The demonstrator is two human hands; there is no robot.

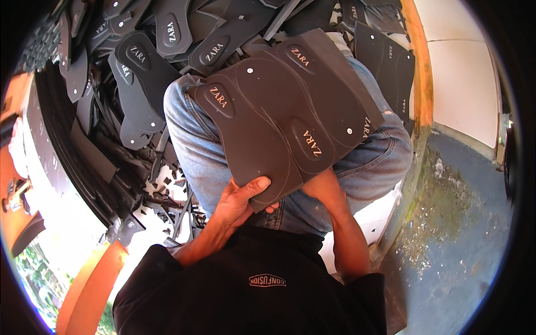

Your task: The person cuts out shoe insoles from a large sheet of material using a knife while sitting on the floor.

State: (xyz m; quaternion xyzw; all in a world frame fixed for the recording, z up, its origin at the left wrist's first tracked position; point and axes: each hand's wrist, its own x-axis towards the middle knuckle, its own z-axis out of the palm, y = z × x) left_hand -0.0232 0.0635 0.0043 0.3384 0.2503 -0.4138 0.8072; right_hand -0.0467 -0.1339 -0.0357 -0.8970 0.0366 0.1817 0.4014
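Note:
A black foam sheet (259, 137) lies tilted across my jeans-covered knees. It is marked with curved insole outlines, oval raised patches with light lettering, and small white dots. Part of its left edge follows an insole's curve. My left hand (237, 202) grips the near corner, thumb on top and fingers underneath. My right hand (324, 187) reaches below the near edge, so its fingers are hidden by the sheet; whether it holds anything there cannot be made out.
Loose black insoles (137, 58) pile up beyond my knees and to the left, with dark scraps (173, 184) beside my left leg. Another marked sheet (382, 67) lies at the far right, by a wooden edge (421, 72). A stained blue-grey floor (463, 223) extends on the right.

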